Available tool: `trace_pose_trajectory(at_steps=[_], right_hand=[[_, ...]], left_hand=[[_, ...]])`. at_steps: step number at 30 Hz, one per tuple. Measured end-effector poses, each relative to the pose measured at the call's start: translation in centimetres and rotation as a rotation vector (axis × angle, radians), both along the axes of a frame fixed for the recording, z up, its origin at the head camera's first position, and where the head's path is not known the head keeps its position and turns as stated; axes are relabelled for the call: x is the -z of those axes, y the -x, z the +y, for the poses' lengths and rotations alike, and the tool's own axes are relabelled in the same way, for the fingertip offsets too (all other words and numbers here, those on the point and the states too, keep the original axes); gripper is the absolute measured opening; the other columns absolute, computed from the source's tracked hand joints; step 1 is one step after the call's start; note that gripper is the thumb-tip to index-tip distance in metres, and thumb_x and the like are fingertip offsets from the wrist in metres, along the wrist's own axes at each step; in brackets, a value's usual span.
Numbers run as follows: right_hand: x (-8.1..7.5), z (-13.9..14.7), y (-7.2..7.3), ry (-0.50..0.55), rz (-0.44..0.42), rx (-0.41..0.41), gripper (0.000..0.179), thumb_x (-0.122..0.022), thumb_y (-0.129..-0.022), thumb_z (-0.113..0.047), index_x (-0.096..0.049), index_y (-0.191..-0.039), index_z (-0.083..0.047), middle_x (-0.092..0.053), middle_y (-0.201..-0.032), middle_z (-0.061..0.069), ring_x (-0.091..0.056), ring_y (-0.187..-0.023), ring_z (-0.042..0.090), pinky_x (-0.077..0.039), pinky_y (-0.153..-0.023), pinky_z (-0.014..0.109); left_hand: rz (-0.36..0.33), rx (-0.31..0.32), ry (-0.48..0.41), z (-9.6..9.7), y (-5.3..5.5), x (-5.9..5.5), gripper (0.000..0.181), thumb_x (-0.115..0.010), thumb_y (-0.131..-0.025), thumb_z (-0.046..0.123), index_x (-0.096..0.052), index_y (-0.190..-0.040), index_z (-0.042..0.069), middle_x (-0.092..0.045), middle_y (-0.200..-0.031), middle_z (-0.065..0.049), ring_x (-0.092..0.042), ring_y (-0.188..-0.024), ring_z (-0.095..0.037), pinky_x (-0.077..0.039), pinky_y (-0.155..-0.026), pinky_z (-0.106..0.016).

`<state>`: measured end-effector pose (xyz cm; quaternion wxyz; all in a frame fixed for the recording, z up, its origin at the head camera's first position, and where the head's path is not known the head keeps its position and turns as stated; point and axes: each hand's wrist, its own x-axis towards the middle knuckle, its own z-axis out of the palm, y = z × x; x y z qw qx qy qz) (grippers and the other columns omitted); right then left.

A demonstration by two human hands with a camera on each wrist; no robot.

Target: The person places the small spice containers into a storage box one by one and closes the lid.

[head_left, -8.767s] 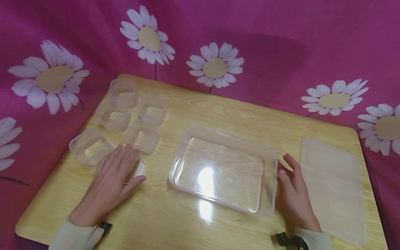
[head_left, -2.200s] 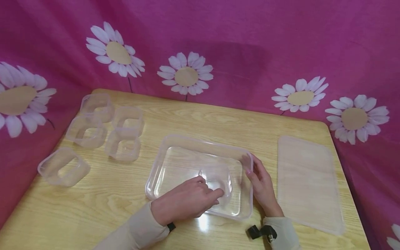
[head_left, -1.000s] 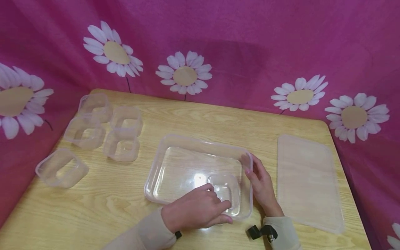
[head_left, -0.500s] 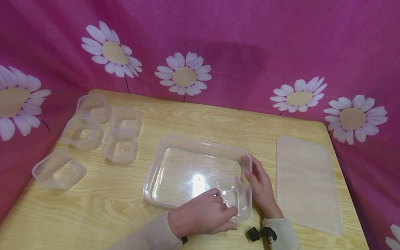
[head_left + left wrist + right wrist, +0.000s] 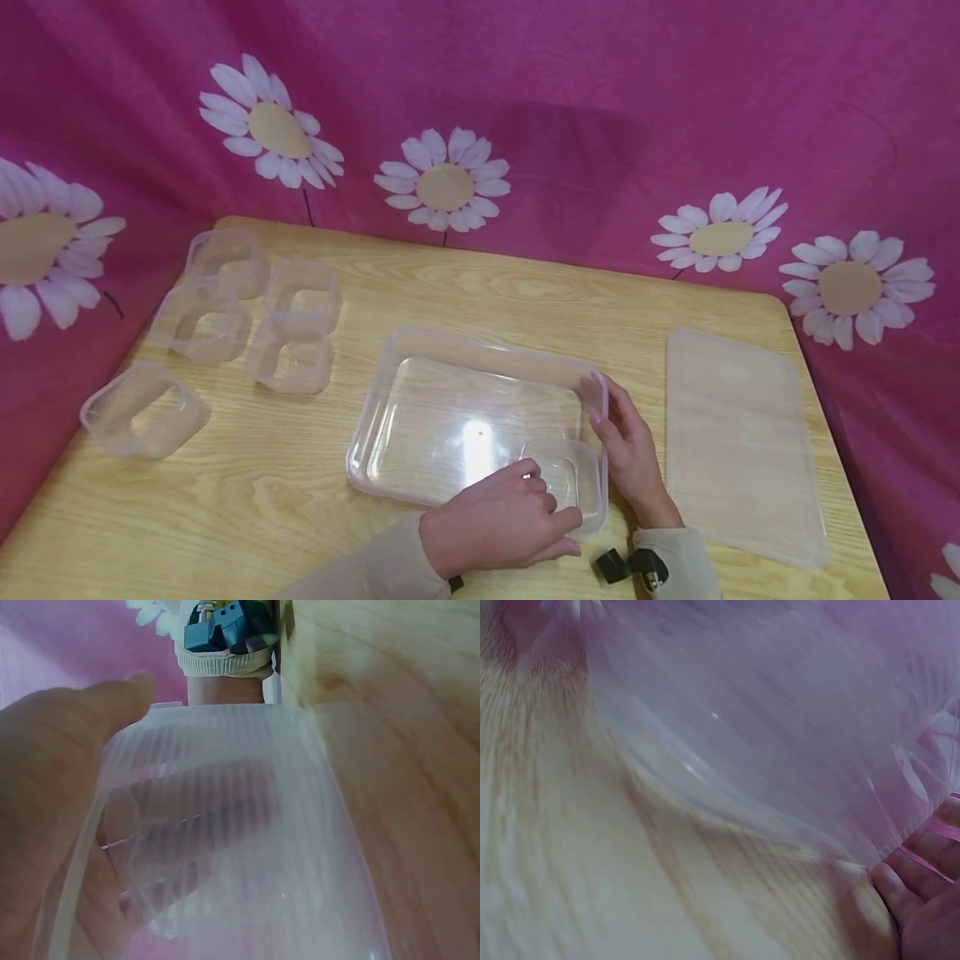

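A large clear plastic container (image 5: 480, 350) stands uncovered on the wooden table. Inside its front right corner, as the head view shows, is a small clear container (image 5: 579, 467). My left hand (image 5: 498, 518) reaches over the front wall and grips the small container by its near left side, hiding part of it. Through clear plastic, the left wrist view shows the curled fingers (image 5: 187, 817). My right hand (image 5: 633, 458) pinches the large container's right wall, thumb on the rim and fingers behind it. In the right wrist view, its fingers (image 5: 900, 889) lie against the container's outside.
Several small clear containers (image 5: 291, 358) stand at the table's left, one of them (image 5: 146, 417) apart toward the front. A flat translucent lid (image 5: 742, 450) lies to the right of the large container. A pink flowered cloth (image 5: 570, 167) hangs behind the table.
My left hand has brought a small container from the left into the large one, then slid it to the front right corner. My right hand has taken hold of the large container's right wall.
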<state>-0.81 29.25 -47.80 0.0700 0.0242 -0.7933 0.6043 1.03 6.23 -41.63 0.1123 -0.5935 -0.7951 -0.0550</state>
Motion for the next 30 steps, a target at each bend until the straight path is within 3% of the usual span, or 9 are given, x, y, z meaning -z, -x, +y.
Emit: trace_pose_trajectory(at_steps=[7,19,30], right_hand=[[-0.08,-0.13,-0.09,-0.023,-0.034,0.016,0.048,-0.052,-0.104,-0.003,-0.046,-0.152,-0.005,-0.059,-0.14,-0.013,-0.056,-0.129,-0.01,-0.044,-0.101,0.006],[-0.12,-0.19,0.03,-0.017,-0.007,0.011,0.048,-0.051,-0.104,0.0,-0.045,-0.151,-0.003,-0.06,-0.14,-0.014,-0.057,-0.13,-0.008,-0.044,-0.102,0.006],[-0.29,-0.22,0.03,-0.034,-0.042,0.023,0.049,-0.052,-0.104,-0.004,-0.046,-0.153,-0.007,-0.058,-0.142,-0.01,-0.055,-0.13,-0.011,-0.043,-0.102,0.005]], left_hand=[[-0.01,-0.005,-0.032,-0.07,-0.01,0.33,0.036,-0.043,-0.108,0.054,-0.061,-0.088,0.03,-0.058,-0.061,0.018,-0.06,-0.06,0.0,-0.043,-0.076,-0.022],[-0.039,0.006,-0.009,-0.15,0.24,0.39,0.035,-0.04,-0.109,0.053,-0.063,-0.093,0.031,-0.059,-0.065,0.018,-0.061,-0.062,0.0,-0.044,-0.078,-0.022],[0.005,0.009,-0.062,-0.21,0.31,0.39,0.036,-0.043,-0.107,0.055,-0.062,-0.088,0.031,-0.059,-0.062,0.017,-0.057,-0.065,-0.005,-0.043,-0.082,-0.023]])
